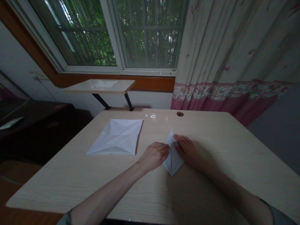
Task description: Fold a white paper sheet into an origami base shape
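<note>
A white sheet of paper (172, 167), folded into a kite-like diamond, lies on the table with one point away from me and one toward me. A crease runs down its middle. My left hand (156, 154) is at the paper's left edge, fingers bent and pressed together on it; the thumb is hidden. From the right, my right hand (188, 153) rests on the paper with its fingers stretched out toward the upper point. The fingers of both hands cover parts of the side edges.
To the left, a creased white paper sheet (118, 137) lies spread on the wooden table (112, 181). Behind it rises a small shelf (82, 87) bearing more white paper (105, 83). A round cable hole (180, 114) is near the far edge. Curtains (211, 62) hang at the back right.
</note>
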Motion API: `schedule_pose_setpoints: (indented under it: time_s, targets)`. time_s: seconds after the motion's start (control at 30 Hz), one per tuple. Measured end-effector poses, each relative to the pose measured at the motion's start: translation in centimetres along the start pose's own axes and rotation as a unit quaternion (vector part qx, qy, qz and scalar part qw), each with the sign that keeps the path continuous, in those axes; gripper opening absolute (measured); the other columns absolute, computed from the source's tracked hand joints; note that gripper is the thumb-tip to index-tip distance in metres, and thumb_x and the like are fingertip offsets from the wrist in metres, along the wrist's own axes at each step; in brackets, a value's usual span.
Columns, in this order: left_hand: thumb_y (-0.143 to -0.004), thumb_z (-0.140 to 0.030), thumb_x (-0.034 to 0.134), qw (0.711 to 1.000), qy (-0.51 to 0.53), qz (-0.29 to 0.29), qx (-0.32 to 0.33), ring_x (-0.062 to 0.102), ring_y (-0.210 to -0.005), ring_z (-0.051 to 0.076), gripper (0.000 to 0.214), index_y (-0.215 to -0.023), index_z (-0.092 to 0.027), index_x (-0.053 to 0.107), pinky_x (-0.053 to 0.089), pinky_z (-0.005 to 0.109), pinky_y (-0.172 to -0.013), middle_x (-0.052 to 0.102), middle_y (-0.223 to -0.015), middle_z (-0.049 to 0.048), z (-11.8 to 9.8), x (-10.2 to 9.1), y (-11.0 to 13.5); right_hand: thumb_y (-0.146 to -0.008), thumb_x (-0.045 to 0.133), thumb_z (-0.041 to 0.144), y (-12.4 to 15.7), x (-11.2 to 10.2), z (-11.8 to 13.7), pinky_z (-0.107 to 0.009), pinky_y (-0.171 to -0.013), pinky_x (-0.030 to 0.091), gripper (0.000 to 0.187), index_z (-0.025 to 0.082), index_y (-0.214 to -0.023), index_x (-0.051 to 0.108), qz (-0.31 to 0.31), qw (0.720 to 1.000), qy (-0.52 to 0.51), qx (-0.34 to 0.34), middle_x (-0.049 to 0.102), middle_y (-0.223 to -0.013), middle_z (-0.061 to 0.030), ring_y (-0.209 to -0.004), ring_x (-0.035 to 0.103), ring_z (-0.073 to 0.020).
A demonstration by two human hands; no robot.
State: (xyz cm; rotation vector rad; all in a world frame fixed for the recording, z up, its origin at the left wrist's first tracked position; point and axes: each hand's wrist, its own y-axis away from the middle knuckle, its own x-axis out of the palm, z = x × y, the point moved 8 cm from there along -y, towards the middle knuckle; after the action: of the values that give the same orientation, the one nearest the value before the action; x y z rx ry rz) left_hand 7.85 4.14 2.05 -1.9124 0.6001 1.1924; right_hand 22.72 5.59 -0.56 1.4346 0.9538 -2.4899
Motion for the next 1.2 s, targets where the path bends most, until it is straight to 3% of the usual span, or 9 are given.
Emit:
schedule_pose_setpoints:
  time_s: [0.27, 0.47, 0.63, 0.8, 1.2]
  targets:
    - [-0.099, -0.035, 0.053, 0.998, -0.056, 0.016, -0.017, 0.058, -0.119, 0.030, 0.034, -0.125, -0.017, 0.065, 0.046, 0.048, -0.100, 0.064, -0.132, 0.0115, -0.4, -0.2, -0.1, -0.098, 0.041, 0.017, 0.4, 0.5, 0.5, -0.054, -0.113, 0.039, 0.045, 0.026, -0.141, 0.052, 0.039, 0.998, 0.025, -0.046, 0.049, -0.151, -0.0077, -0.141, 0.040, -0.0250]
    - [-0.094, -0.053, 0.056, 0.995, -0.077, -0.004, -0.061, 0.051, -0.125, 0.034, 0.041, -0.121, -0.025, 0.069, 0.038, 0.055, -0.103, 0.058, -0.139, 0.0108, 0.0, -1.2, 0.0, -0.100, 0.041, 0.021, 0.3, 0.2, 0.7, -0.053, -0.112, 0.042, 0.040, 0.023, -0.136, 0.058, 0.040, 0.998, 0.005, -0.048, 0.053, -0.147, -0.0097, -0.139, 0.045, -0.0243]
    - [-0.089, -0.057, 0.062, 0.993, -0.073, -0.017, -0.090, 0.049, -0.128, 0.035, 0.045, -0.125, -0.030, 0.067, 0.034, 0.057, -0.106, 0.056, -0.141, 0.0102, 0.8, -1.1, 0.2, -0.099, 0.042, 0.023, 0.3, 0.2, 0.9, -0.051, -0.108, 0.046, 0.039, 0.022, -0.134, 0.061, 0.049, 0.998, 0.013, -0.036, 0.062, -0.138, -0.0099, -0.127, 0.057, -0.0245]
    - [-0.090, -0.047, 0.065, 0.994, -0.066, -0.022, -0.087, 0.048, -0.129, 0.032, 0.038, -0.125, -0.032, 0.067, 0.032, 0.056, -0.110, 0.056, -0.142, 0.0077, 1.2, -1.0, 0.2, -0.099, 0.043, 0.023, 0.2, -0.2, 1.0, -0.053, -0.105, 0.048, 0.038, 0.023, -0.131, 0.063, 0.035, 0.999, 0.018, -0.029, 0.065, -0.134, -0.0098, -0.121, 0.061, -0.0259]
    - [-0.099, -0.017, 0.049, 0.996, -0.079, -0.005, -0.048, 0.056, -0.123, 0.026, 0.032, -0.128, -0.023, 0.062, 0.031, 0.052, -0.113, 0.065, -0.133, 0.0063, 1.3, -0.2, 0.2, -0.100, 0.045, 0.025, 0.1, 0.1, 0.8, -0.054, -0.105, 0.046, 0.038, 0.027, -0.135, 0.059, 0.041, 0.999, 0.032, -0.013, 0.064, -0.134, -0.0088, -0.122, 0.059, -0.0258]
